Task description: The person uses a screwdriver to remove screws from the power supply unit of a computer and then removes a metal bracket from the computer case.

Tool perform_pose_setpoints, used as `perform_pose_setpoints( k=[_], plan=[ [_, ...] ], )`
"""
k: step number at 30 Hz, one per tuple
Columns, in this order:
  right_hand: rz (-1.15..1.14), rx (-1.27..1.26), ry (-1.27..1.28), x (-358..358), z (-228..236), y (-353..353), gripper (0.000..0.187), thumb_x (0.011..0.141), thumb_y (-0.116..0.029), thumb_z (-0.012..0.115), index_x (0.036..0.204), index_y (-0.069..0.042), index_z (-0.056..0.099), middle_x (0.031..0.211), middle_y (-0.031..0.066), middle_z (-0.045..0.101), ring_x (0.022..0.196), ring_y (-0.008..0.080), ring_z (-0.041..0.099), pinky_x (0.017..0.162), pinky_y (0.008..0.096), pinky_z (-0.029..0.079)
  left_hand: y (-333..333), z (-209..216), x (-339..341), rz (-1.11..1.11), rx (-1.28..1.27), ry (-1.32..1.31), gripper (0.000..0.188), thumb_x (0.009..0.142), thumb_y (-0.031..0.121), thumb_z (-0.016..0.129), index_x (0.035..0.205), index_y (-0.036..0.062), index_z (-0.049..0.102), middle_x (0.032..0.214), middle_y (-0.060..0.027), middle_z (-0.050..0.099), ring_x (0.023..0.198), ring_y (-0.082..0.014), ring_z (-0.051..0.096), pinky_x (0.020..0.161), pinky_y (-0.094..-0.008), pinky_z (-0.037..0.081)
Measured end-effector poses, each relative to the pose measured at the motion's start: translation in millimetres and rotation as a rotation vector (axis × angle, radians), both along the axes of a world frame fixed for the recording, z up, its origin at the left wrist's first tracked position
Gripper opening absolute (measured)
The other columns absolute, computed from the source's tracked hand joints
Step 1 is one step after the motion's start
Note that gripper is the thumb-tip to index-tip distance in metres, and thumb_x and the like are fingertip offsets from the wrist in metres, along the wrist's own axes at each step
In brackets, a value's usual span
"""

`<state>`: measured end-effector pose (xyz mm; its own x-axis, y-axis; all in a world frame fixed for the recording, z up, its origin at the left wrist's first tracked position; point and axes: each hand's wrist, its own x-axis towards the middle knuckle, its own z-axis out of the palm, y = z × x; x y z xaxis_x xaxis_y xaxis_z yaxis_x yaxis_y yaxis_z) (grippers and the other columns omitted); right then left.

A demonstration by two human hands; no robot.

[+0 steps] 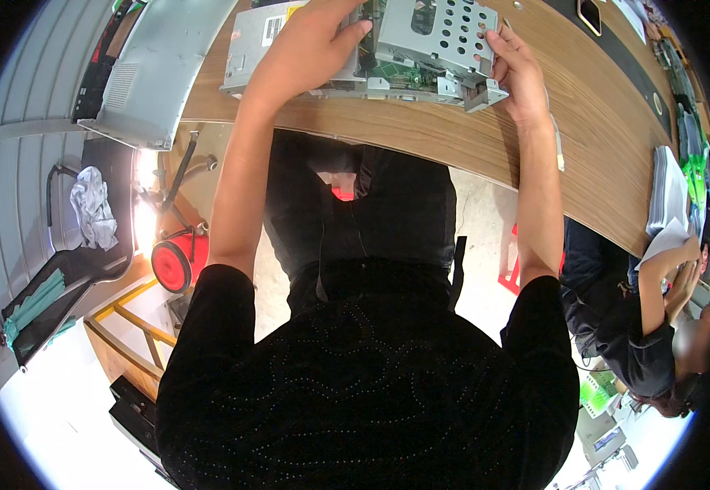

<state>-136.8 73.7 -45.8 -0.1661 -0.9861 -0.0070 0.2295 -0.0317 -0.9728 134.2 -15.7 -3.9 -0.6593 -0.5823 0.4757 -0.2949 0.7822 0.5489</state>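
Observation:
An opened computer case (249,51) of grey metal lies on the wooden table's near edge, with a green circuit board (404,75) showing inside. A silver drive cage (432,33) with rows of round holes sits over its right part. My left hand (310,51) reaches across the case's left part, thumb stretched out and apart; its fingertips run past the top of the picture. At the cage's right end, my right hand (520,75) has its thumb and fingers closed on the metal edge. Part of the case is cut off by the upper edge.
A detached grey metal cover (155,69) stands at the table's left. Toward the right of the wooden table (596,135) are a phone (589,15), a thin pale cable (558,143) and a paper stack (667,192). A co-worker (641,327) sits at far right.

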Motion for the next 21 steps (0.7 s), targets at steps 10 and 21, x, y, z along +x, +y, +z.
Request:
perform_pose_setpoints(
  k=[10,21],
  plan=[
    [-0.052,-0.029,0.028,5.6,11.1,-9.2,0.024,0.101,-0.024,0.052,0.108,-0.003,0.06,0.077,-0.0021,0.06,0.065,0.0026,0.049,0.057,0.0182,0.038,-3.8,-2.4,2.0,-0.027,-0.034,-0.047,0.036,0.09,0.007,0.061,0.125,0.0011,0.056,0.126,-0.0229,0.059,0.125,-0.0393,0.051,0.106,-0.0446,0.04],
    [0.043,-0.024,0.0,-10.5,-1.7,-14.6,0.022,0.101,-0.024,0.052,0.104,-0.004,0.061,0.081,-0.0008,0.062,0.074,0.0038,0.057,0.063,0.0186,0.042,4.1,8.1,-1.0,0.027,0.037,-0.06,0.042,0.09,0.009,0.062,0.13,0.0012,0.053,0.129,-0.0241,0.057,0.122,-0.0415,0.052,0.105,-0.0429,0.04]
  ],
)
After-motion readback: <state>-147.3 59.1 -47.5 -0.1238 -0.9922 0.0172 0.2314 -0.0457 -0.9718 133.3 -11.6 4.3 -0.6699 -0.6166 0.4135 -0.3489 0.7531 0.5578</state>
